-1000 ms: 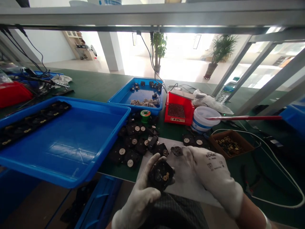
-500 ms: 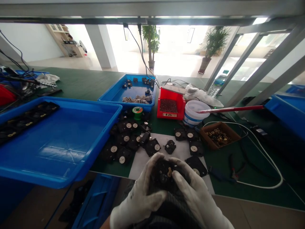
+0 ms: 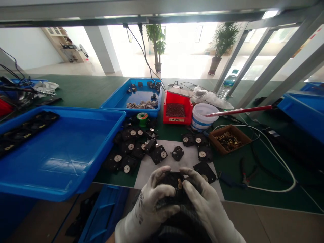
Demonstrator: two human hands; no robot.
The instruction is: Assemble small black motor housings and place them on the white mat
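Note:
In white work gloves, my left hand (image 3: 148, 199) and my right hand (image 3: 204, 199) both grip a black plastic mechanism block (image 3: 174, 180) with a small brass fitting on its face. Much of the block is hidden by my fingers. Just past my hands lies a white sheet (image 3: 174, 150) holding several flat black parts with white discs, such as one black plate (image 3: 158, 154). Another black plate (image 3: 205, 172) lies close to my right hand, and a loose pile of similar black parts (image 3: 126, 150) sits on the green bench to the left.
A large blue tray (image 3: 76, 114) fills the left, with black parts along its far side. Farther back stand a smaller blue tray (image 3: 129, 89), a red bin of dark small parts (image 3: 177, 116), a white bucket (image 3: 201, 118), and a brown tray of brass rings (image 3: 227, 141). Pliers (image 3: 244, 177) and a white cable lie right.
My right hand has moved in from the right and now closes on the block alongside my left hand. The whole scene has shifted slightly as my head moved.

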